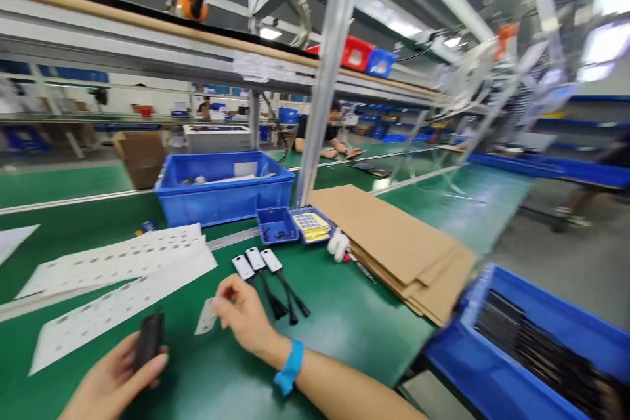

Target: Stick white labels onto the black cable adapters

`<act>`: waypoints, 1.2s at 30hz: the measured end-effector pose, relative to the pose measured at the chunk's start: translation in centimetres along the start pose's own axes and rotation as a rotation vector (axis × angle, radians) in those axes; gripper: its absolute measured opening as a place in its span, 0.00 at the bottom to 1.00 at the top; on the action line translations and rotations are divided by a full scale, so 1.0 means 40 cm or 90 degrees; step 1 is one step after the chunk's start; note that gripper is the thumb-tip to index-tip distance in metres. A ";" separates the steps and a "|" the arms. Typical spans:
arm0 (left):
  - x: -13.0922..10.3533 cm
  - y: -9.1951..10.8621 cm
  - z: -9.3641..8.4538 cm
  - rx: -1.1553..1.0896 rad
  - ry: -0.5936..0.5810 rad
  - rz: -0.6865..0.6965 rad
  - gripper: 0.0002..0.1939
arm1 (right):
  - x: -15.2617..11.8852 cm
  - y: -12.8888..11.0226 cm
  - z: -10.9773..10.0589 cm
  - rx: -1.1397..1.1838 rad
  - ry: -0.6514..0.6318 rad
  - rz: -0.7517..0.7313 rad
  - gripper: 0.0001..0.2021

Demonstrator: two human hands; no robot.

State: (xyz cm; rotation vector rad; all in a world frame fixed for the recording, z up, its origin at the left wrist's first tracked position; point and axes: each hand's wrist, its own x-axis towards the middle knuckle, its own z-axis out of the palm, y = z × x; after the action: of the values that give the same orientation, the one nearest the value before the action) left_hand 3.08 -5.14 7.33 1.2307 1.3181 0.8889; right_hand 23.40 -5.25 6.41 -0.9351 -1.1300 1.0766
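Observation:
My left hand (118,374) grips a black device (149,340) upright at the lower left, over the green table (335,341). To its right, my right hand (246,315), with a blue band on the wrist, pinches a small pale label (206,317) between thumb and forefinger. Just beyond the right hand lie three white-faced adapters (272,260) with short black cables. White sheets (108,312) printed with rows of small marks are spread behind the left hand.
A large blue bin (224,200) stands at the back beside small blue trays (277,225). Cardboard sheets (388,230) lie right of a metal post (327,79). At the lower right, another blue bin (556,302) holds black items. A person (315,138) sits across the tables.

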 end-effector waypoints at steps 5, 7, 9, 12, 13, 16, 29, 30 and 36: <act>-0.046 -0.031 0.045 -0.136 -0.162 -0.069 0.40 | -0.009 -0.007 -0.005 0.000 -0.019 -0.017 0.18; -0.049 -0.031 0.053 -0.189 -0.191 -0.081 0.39 | -0.014 -0.012 -0.005 -0.003 -0.030 -0.017 0.17; -0.056 -0.025 0.052 -0.226 -0.215 -0.092 0.39 | -0.020 -0.017 -0.004 -0.001 -0.042 -0.007 0.16; -0.068 -0.013 0.048 -0.251 -0.246 -0.112 0.40 | -0.027 -0.020 0.000 -0.001 -0.058 0.020 0.16; -0.072 -0.009 0.048 -0.257 -0.254 -0.118 0.40 | -0.030 -0.021 0.003 -0.005 -0.061 0.030 0.16; -0.079 -0.004 0.052 -0.272 -0.281 -0.128 0.41 | -0.036 -0.020 0.011 -0.030 -0.063 0.054 0.15; -0.081 -0.010 0.051 -0.285 -0.336 -0.154 0.38 | -0.044 -0.032 0.008 -0.080 -0.050 0.063 0.13; -0.081 -0.009 0.051 -0.289 -0.338 -0.153 0.38 | -0.044 -0.034 0.007 -0.079 -0.049 0.061 0.12; -0.085 -0.002 0.052 -0.311 -0.344 -0.147 0.36 | -0.040 -0.042 0.007 -0.067 -0.035 0.048 0.12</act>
State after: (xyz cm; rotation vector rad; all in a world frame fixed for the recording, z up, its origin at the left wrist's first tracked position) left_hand 4.75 -8.75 7.63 0.8299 0.7307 0.6016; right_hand 23.28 -7.20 7.70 -1.0432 -1.2143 1.1175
